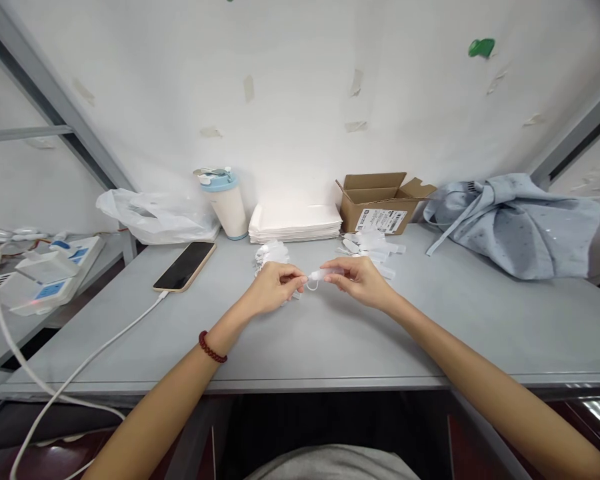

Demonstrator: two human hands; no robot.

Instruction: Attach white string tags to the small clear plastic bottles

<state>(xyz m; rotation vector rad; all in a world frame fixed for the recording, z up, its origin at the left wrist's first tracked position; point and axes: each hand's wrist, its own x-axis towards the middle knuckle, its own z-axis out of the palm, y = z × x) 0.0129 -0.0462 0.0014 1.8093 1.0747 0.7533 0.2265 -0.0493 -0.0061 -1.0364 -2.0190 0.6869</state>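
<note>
- The 2 hands meet above the grey, flat worktop (340,347), near its middle, with a small, translucent white plastic tube (322,273) between them.
- The right hand (360,280) grasps the body of the tube between thumb and fingers; the left hand (279,285) pinches at its narrow end, where a thin white loop (312,285) hangs.
- Behind the left hand lies a heap of small white plastic pieces (273,251); behind the right, a pile of clear and white plastic tubes (375,244).
- Farther back stand a stack of flat white sheets (296,223) and an open brown cardboard box (375,210).
- Left of the hands, a black-screened phone (186,265) lies plugged into a white cable (115,339).
</note>
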